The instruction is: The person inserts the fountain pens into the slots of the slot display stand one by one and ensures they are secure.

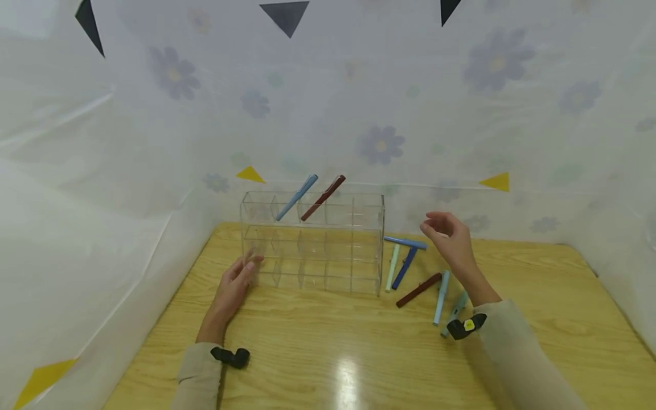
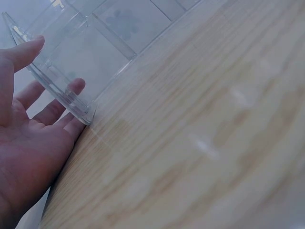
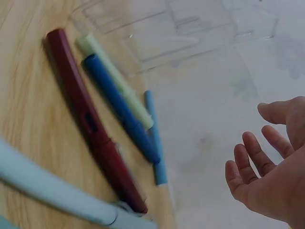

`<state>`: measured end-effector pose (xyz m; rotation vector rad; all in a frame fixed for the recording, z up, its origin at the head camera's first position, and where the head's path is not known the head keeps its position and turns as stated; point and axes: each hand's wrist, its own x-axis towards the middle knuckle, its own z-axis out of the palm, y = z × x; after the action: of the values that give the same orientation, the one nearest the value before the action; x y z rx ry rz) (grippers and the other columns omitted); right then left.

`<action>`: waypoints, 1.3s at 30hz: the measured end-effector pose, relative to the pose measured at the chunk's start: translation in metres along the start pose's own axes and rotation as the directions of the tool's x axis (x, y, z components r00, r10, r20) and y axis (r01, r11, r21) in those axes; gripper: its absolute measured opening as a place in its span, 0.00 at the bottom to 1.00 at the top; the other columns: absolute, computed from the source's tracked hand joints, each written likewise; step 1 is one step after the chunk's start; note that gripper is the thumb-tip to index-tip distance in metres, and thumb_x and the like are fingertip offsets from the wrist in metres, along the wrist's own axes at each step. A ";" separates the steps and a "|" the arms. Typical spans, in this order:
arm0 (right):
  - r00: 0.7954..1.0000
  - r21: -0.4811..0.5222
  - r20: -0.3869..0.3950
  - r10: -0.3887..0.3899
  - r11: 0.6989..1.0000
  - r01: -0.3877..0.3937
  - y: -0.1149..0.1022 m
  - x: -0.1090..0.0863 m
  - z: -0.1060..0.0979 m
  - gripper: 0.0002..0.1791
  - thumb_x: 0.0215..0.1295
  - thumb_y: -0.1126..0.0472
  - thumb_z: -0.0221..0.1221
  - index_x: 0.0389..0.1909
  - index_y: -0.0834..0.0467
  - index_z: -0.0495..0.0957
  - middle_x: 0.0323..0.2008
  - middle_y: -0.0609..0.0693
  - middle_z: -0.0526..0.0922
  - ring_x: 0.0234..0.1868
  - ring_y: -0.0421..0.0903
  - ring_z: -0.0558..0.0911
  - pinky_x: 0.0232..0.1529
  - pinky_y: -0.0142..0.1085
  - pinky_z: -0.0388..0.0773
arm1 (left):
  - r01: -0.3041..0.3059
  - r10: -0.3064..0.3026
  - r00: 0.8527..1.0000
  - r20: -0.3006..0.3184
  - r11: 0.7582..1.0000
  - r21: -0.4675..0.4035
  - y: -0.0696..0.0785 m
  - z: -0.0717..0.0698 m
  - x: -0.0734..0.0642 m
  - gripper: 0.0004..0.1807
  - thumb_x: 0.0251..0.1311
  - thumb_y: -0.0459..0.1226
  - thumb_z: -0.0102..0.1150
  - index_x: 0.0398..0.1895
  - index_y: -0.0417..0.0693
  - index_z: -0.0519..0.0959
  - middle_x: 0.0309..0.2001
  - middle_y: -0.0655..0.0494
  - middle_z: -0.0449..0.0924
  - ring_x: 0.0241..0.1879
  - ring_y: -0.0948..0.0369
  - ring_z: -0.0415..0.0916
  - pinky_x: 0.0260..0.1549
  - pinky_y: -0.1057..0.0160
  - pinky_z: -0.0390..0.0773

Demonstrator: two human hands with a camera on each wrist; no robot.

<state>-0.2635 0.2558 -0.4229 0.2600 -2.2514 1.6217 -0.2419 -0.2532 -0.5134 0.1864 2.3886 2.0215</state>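
Observation:
A clear acrylic pen organizer (image 1: 314, 257) with several compartments stands on the table. My left hand (image 1: 237, 285) holds its lower left side, thumb in front and fingers around the side wall, as the left wrist view shows (image 2: 33, 138). In the top row, a light blue pen (image 1: 297, 197) and a dark red pen (image 1: 323, 197) lean to the right, side by side. My right hand (image 1: 453, 242) hovers to the right of the organizer, holding nothing, with relaxed fingers spread apart in the right wrist view (image 3: 271, 171).
Right of the organizer lie loose pens: a blue one (image 1: 407, 243) across a pale green one (image 1: 392, 267) and a dark blue one (image 1: 405, 267). Nearer are a dark red pen (image 1: 418, 290), a light blue one (image 1: 441, 299) and a grey-green one (image 1: 456, 313), partly under the right wrist.

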 end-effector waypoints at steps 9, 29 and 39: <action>0.992 -0.162 0.070 0.101 0.983 -0.088 0.046 0.006 -0.006 0.23 0.74 0.57 0.62 0.62 0.68 0.76 0.52 0.66 0.81 0.52 0.51 0.78 0.46 0.21 0.72 | -0.006 0.006 1.000 0.005 1.000 -0.001 0.004 0.002 -0.002 0.28 0.82 0.48 0.43 0.73 0.40 0.70 0.79 0.52 0.57 0.75 0.54 0.51 0.60 0.57 0.60; 0.958 -0.363 0.196 0.210 0.923 -0.128 0.081 0.013 -0.006 0.19 0.71 0.66 0.63 0.58 0.71 0.77 0.52 0.70 0.81 0.52 0.66 0.80 0.52 0.56 0.76 | -0.040 0.041 0.999 -0.012 0.999 0.019 0.001 0.000 -0.002 0.26 0.81 0.49 0.44 0.71 0.42 0.72 0.79 0.50 0.57 0.78 0.52 0.48 0.69 0.41 0.53; 0.956 -0.413 0.245 0.162 0.910 -0.049 0.088 0.014 0.000 0.13 0.69 0.68 0.64 0.51 0.71 0.81 0.46 0.68 0.84 0.48 0.66 0.81 0.50 0.59 0.76 | -0.003 0.003 1.000 0.000 1.000 0.022 0.023 0.005 -0.009 0.26 0.82 0.45 0.44 0.71 0.36 0.71 0.77 0.44 0.60 0.74 0.50 0.52 0.60 0.52 0.59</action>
<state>-0.3070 0.2858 -0.4945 0.2692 -2.7932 1.1818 -0.2306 -0.2456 -0.4921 0.1905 2.4130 1.9978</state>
